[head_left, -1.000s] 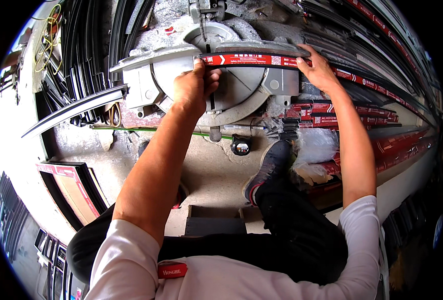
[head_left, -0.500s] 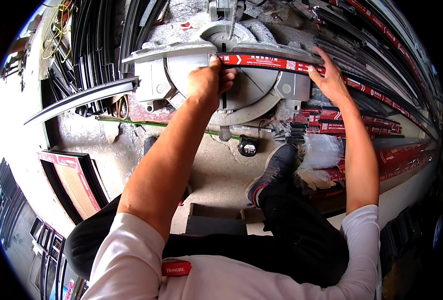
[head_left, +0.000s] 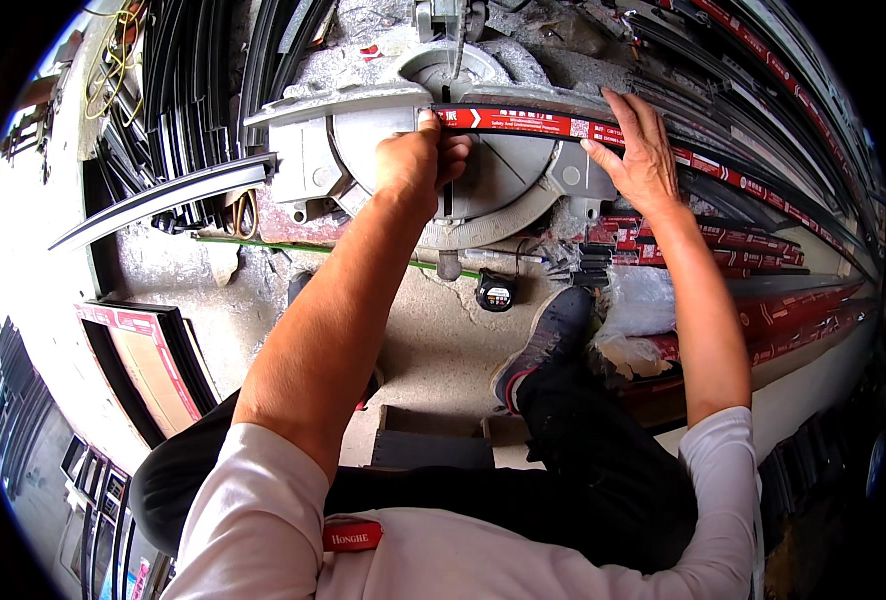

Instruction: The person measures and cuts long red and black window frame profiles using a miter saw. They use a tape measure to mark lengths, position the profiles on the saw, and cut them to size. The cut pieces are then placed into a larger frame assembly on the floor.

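A long black profile with a red printed film point(head_left: 523, 121) lies across the round saw table point(head_left: 508, 185) of a mitre saw, along its grey metal fence point(head_left: 348, 103). My left hand point(head_left: 418, 160) is closed at the profile's left end, thumb on top and fingers curled below. Farther right, my right hand point(head_left: 645, 160) straddles the same profile, thumb at its near edge and fingers reaching over to the fence. Above the table, just behind the profile, is the saw head point(head_left: 451, 18), its blade seen edge-on.
A pale curved-looking strip point(head_left: 163, 200) juts left of the saw. A black tape measure point(head_left: 496, 291) lies on the floor. Red-filmed profiles point(head_left: 703, 245) and clear plastic wrap point(head_left: 643, 300) are at right. Dark profiles point(head_left: 198, 80) stand at far left, a frame point(head_left: 148, 365) nearer.
My right hand has slid left along the profile, its fingers now closer together. My left hand and the profile stay about where they were.
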### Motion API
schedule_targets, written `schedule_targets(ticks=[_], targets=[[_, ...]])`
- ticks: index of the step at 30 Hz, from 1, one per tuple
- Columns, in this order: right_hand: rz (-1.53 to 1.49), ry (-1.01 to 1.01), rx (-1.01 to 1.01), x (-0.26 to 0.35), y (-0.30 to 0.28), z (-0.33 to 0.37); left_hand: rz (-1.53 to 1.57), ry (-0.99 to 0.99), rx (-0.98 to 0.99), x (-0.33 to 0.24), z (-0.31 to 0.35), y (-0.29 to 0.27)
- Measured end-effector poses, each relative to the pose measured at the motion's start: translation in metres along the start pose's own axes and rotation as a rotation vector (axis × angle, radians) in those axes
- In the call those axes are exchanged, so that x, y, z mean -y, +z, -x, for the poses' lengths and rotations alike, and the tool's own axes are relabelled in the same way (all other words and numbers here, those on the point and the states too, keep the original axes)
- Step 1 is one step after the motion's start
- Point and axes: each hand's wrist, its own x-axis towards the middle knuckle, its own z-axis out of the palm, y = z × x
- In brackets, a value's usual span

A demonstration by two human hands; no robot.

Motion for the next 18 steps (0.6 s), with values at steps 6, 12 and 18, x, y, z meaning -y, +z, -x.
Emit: schedule_targets(ticks=[6, 12, 18], targets=[[-0.045, 0.046, -0.010, -0.0006, 0.0054, 0.0051, -0.011, -0.003, 0.000, -0.0006, 0.0019, 0.0008], [-0.042, 0.080, 0.007, -0.0015, 0.0057, 0.0063, -0.013, 0.004, 0.004, -0.0009, -0.0010, 0.0001], [-0.071, 0.086, -0.012, -0.0008, 0.0045, 0.0035, -0.012, 0.017, -0.021, -0.0004, -0.0024, 0.0021]])
